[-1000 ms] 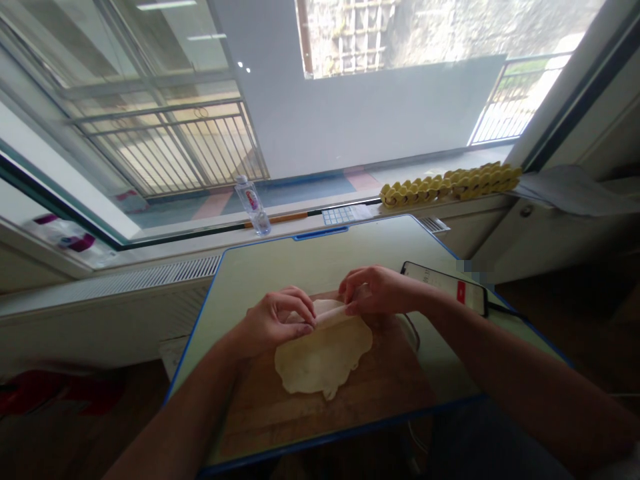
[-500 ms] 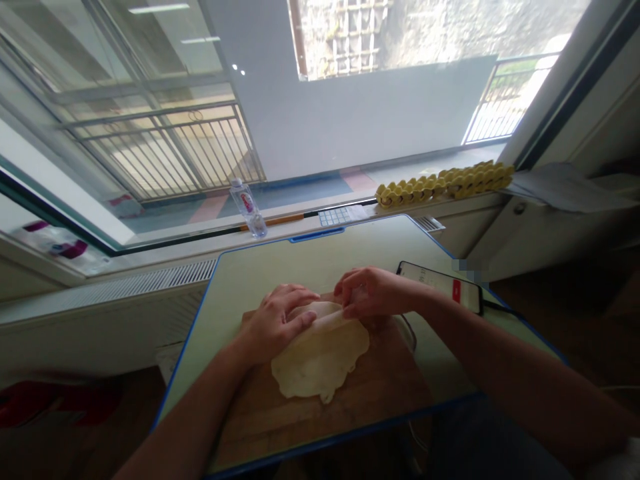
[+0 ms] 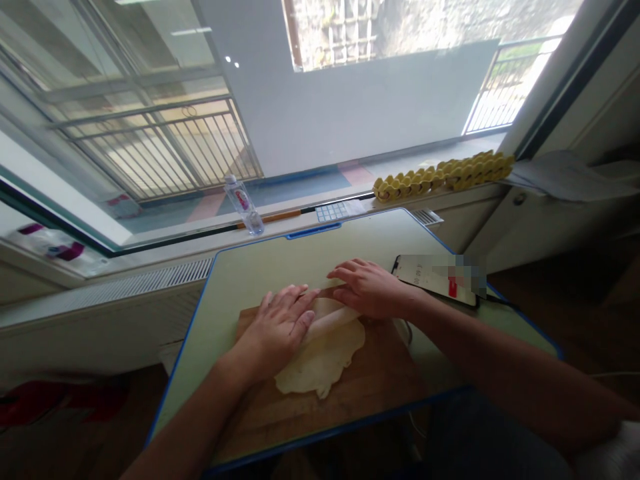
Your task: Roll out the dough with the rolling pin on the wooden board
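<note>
A flat, pale sheet of dough [image 3: 325, 357] lies on a wooden board [image 3: 370, 393], and its far edge is rolled up into a thin roll. My left hand [image 3: 280, 330] rests flat on the left part of that roll, fingers stretched forward. My right hand [image 3: 367, 290] lies flat on the roll's right end, palm down. Both hands press on the dough; neither grips it.
The board sits on a green table with a blue rim [image 3: 320, 437]. A phone [image 3: 437, 277] lies to the right of my right hand. On the window sill stand a small water bottle [image 3: 243, 203], a pencil [image 3: 277, 218] and yellow egg trays [image 3: 443, 177].
My fingers have gone from pinching the dough's far edge to lying flat over it. The rolled edge has come a little nearer to me, and the flat part of the sheet is shorter.
</note>
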Tool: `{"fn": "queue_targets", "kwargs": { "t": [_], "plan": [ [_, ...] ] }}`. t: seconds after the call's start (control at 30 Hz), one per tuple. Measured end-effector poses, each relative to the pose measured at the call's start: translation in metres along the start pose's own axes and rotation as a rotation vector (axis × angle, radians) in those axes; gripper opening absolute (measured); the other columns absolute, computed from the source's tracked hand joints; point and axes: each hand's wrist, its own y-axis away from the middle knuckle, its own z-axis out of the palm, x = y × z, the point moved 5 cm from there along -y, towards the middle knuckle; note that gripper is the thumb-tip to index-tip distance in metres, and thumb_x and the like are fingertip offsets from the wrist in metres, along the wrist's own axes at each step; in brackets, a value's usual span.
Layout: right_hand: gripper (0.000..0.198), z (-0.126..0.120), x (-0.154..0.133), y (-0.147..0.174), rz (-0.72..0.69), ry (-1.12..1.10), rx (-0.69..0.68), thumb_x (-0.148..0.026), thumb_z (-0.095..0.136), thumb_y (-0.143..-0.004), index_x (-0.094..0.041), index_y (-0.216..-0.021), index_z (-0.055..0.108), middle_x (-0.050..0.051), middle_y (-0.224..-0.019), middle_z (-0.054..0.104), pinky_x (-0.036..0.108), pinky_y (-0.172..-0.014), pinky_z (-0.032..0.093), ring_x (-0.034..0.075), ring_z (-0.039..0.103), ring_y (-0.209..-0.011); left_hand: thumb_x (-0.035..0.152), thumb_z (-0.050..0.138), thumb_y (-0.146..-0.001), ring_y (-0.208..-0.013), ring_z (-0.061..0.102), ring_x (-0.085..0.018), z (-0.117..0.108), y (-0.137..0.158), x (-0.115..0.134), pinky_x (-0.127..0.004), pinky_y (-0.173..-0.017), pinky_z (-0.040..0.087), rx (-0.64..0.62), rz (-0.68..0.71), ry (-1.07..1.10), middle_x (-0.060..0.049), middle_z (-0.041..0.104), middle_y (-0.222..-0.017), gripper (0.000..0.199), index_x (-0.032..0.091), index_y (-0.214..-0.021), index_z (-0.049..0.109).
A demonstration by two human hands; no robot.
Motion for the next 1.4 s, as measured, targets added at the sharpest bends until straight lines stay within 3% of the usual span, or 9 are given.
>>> {"fn": "queue_targets", "kwargs": {
  "t": [0.17,0.37,0.5,0.63,0.93,1.1,1.2,1.3,1.4],
  "plan": [
    [0.049,0.000,-0.002,0.002,-0.019,-0.013,-0.066,-0.042,0.059,-0.100,-0.023,-0.144,0.063,0.013,-0.142,0.067,0.046,-0.115,0.042,0.031,0.058,-0.134,0.045,0.027,-0.110,-0.157,0.036,-0.031,-0.004,0.019,0.014,-0.068,-0.127,0.021,0.091,-0.034,-0.027,-0.003,0.042,-0.169,0.054,0.037,-0.159,0.047],
    [0.045,-0.011,-0.002,0.001,-0.014,-0.079,-0.025,-0.036,0.062,-0.098,-0.021,-0.141,0.066,0.012,-0.141,0.068,0.042,-0.112,0.044,0.030,0.062,-0.130,0.042,0.039,-0.109,-0.157,0.034,-0.034,-0.005,0.056,0.057,-0.071,-0.127,0.018,0.169,0.014,-0.005,-0.001,0.043,-0.169,0.049,0.044,-0.157,0.049],
    [0.038,-0.017,0.003,-0.002,0.032,-0.134,0.079,-0.032,0.062,-0.098,-0.021,-0.133,0.071,0.011,-0.137,0.071,0.037,-0.109,0.046,0.027,0.065,-0.126,0.039,0.041,-0.109,-0.154,0.039,-0.034,0.005,0.069,0.081,-0.073,-0.126,0.018,0.219,-0.092,0.028,-0.003,0.049,-0.165,0.048,0.041,-0.155,0.051],
    [0.032,-0.019,0.012,-0.005,0.073,-0.169,0.153,-0.032,0.059,-0.100,-0.022,-0.127,0.074,0.009,-0.132,0.074,0.034,-0.105,0.048,0.025,0.067,-0.122,0.049,0.035,-0.110,-0.155,0.037,-0.036,0.008,0.058,0.090,-0.074,-0.125,0.018,0.245,-0.218,0.008,-0.007,0.049,-0.165,0.050,0.034,-0.153,0.054],
    [0.033,-0.014,0.014,-0.007,0.097,-0.060,0.150,-0.036,0.055,-0.102,-0.022,-0.121,0.078,0.010,-0.126,0.077,0.034,-0.099,0.050,0.027,0.070,-0.116,0.056,0.020,-0.110,-0.158,0.032,-0.036,-0.008,-0.004,0.044,-0.075,-0.124,0.021,0.163,-0.350,-0.048,-0.008,0.040,-0.170,0.059,0.038,-0.159,0.048],
    [0.037,-0.004,0.012,-0.007,0.103,0.039,0.116,-0.042,0.049,-0.105,-0.021,-0.112,0.079,0.013,-0.118,0.078,0.037,-0.095,0.050,0.029,0.070,-0.112,0.046,0.023,-0.110,-0.155,0.037,-0.036,-0.012,-0.037,0.022,-0.077,-0.121,0.024,0.087,-0.309,-0.134,-0.012,0.042,-0.169,0.056,0.031,-0.158,0.049],
    [0.045,-0.002,0.012,-0.007,0.116,0.096,0.114,-0.045,0.041,-0.108,-0.020,-0.109,0.078,0.015,-0.117,0.077,0.039,-0.095,0.050,0.029,0.068,-0.112,0.044,0.028,-0.110,-0.149,0.044,-0.034,-0.018,-0.053,0.009,-0.072,-0.121,0.029,0.111,-0.346,-0.111,-0.011,0.049,-0.164,0.052,0.031,-0.151,0.055],
    [0.045,-0.002,0.012,-0.007,0.117,0.118,0.098,-0.043,0.038,-0.109,-0.020,-0.110,0.077,0.015,-0.117,0.076,0.040,-0.094,0.049,0.030,0.066,-0.113,0.045,0.030,-0.110,-0.145,0.048,-0.032,-0.019,-0.062,0.002,-0.068,-0.121,0.033,0.123,-0.357,-0.082,-0.010,0.053,-0.161,0.049,0.029,-0.147,0.058],
    [0.038,-0.002,0.012,-0.007,0.104,0.090,0.070,-0.039,0.044,-0.106,-0.022,-0.116,0.077,0.013,-0.121,0.076,0.042,-0.096,0.049,0.030,0.065,-0.116,0.042,0.030,-0.110,-0.148,0.045,-0.029,-0.015,-0.061,0.006,-0.061,-0.123,0.033,0.114,-0.267,-0.091,-0.011,0.052,-0.162,0.049,0.028,-0.149,0.057]
  ]
}}
